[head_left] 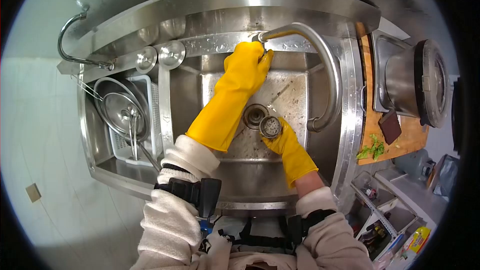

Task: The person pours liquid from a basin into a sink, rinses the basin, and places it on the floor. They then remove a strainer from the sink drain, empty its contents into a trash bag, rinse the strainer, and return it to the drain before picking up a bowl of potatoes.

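My left hand (248, 65), in a yellow rubber glove, reaches to the back rim of the steel sink (225, 142). Its fingers are closed round the base of the curved faucet (330, 65); exactly what they grip there is partly hidden. In the yellow glove of my right hand (281, 141) is a small round metal strainer (270, 127), held by its edge over the sink floor. Just left of the strainer lies the round drain (255, 116). Bits of food debris are scattered on the sink floor.
At left, a second basin holds a white basket (154, 115) with metal lids (120, 112). Two small round lids (171, 54) rest on the ledge. A second faucet (62, 45) stands far left. On the right are a wooden board (370, 125), greens (374, 148) and a large pot (402, 80).
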Motion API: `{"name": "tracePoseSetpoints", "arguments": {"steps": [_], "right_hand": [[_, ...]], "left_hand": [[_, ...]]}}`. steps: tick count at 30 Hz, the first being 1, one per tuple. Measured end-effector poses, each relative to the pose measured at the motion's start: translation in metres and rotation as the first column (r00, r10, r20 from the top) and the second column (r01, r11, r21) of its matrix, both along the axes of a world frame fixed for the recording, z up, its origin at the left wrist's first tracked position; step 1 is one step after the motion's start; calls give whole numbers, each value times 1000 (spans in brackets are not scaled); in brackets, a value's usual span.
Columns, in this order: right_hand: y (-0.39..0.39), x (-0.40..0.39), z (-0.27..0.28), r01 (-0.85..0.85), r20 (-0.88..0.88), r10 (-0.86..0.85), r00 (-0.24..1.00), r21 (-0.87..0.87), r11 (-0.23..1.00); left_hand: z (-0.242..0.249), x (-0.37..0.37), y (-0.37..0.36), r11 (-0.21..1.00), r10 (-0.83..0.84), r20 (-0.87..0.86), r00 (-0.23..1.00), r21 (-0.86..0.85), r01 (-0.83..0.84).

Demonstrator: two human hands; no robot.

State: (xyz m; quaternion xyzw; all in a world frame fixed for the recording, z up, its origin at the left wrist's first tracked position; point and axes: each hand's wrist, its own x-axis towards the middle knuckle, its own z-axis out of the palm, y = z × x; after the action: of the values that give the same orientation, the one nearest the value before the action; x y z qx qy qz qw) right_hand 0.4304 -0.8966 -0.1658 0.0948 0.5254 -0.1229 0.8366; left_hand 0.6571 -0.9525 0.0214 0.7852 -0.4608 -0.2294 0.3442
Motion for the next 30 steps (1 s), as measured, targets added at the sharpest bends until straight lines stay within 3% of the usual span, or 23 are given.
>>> {"name": "tracePoseSetpoints", "arguments": {"steps": [1,2,3,4,7,9,10,12,13,14,15,16,17,18,19,21,23,24,25,26,27,29,30], "right_hand": [[9,-10,-32,-4,-5,4,1000,6,1000],[21,-24,-80,-313,-144,288,947,-619,720],[27,-33,-104,-467,-420,389,820,-883,32],[25,-33,-99,-470,-422,389,819,-882,33],[15,-31,-75,-501,-533,402,745,-844,-191],[5,-19,-45,-545,-869,223,441,-456,-704],[5,-13,-45,-543,-869,221,444,-456,-705],[5,-3,-43,-485,-418,377,826,-869,99],[6,-5,-53,-483,-418,376,827,-871,94],[7,-5,-62,-393,-311,393,865,-907,147],[7,-6,-68,-301,-201,405,892,-932,200],[5,-5,-62,-298,-202,403,892,-936,189],[1,-4,-49,-411,-370,348,861,-910,50],[-2,-3,-34,-523,-523,266,809,-849,-78],[-6,0,-15,-525,-527,261,809,-847,-84],[-14,3,25,-683,-793,212,570,-602,-414],[-9,3,53,-637,-745,236,624,-660,-398],[-7,5,60,-419,-284,440,852,-873,249],[-4,5,65,-87,238,271,933,-579,810],[-3,-2,30,95,379,-9,926,-211,973],[1,-3,30,93,384,-4,923,-213,973],[4,1,32,69,240,-63,969,-15,998],[7,-1,13,109,276,-108,955,12,994]], "left_hand": [[-4,1,-1,1000,10,-15,1000,11,-10],[-8,0,-1,1000,19,-30,999,21,-18],[-9,0,0,1000,21,-34,999,23,-20],[-7,0,1,1000,28,-32,999,-6,-28],[-13,0,1,996,37,-15,999,-82,-38],[-17,4,2,991,41,4,999,-129,-40],[-17,6,3,995,25,-11,1000,-99,-26],[-22,8,3,997,12,-24,1000,-73,-13],[-32,8,1,965,168,-394,904,-119,-232],[-42,10,0,895,257,-711,655,-80,-439],[-63,21,4,894,252,-710,657,-89,-438],[-90,38,10,912,103,-885,455,-98,-398],[-102,47,11,926,-49,-978,204,-121,-357],[-91,42,10,888,-11,-994,112,-61,-455],[-90,39,10,888,-19,-994,110,-67,-454],[-88,36,13,859,74,-976,206,-42,-510],[-93,31,21,856,132,-955,265,-25,-516],[-93,25,30,842,204,-936,287,19,-539],[-98,19,41,825,277,-910,308,60,-563],[-120,15,62,896,267,-845,464,39,-443],[-136,8,85,949,233,-758,610,39,-314],[-127,-39,114,923,384,-476,791,211,-321],[-126,-59,129,959,285,-529,800,146,-245]]}}
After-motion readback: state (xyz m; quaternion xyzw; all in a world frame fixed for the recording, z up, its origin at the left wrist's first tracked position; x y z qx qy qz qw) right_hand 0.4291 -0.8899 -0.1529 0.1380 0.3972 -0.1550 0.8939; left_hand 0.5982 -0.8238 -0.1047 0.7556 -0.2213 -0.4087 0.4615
